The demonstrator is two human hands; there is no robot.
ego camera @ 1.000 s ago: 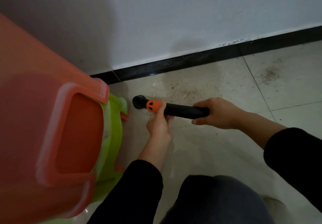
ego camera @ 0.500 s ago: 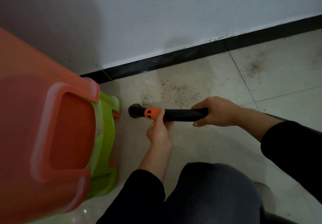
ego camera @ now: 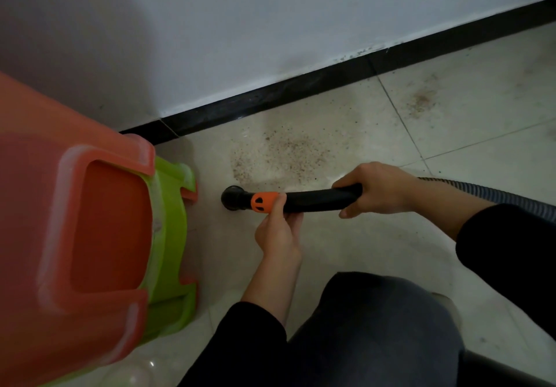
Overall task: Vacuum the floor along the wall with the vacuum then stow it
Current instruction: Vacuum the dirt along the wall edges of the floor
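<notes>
Vac wand (ego camera: 316, 201): blk tube, orange collar (ego camera: 261, 201), round blk nozzle (ego camera: 233, 197) at left end, low over floor (ego camera: 331, 251), near grit patch (ego camera: 285, 152); ribbed hose (ego camera: 469, 186) runs off right.

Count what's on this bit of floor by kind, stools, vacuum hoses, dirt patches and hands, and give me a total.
Stools: 3, stacked, orange over green over orange
Vacuum hose: 1
Dirt patches: 2, the other further right
Hands: 2, left hand and right hand, both on the hose
Total: 8

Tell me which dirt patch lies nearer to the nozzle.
The wide patch just beyond the nozzle; the small patch sits farther right, by the wall.
</notes>
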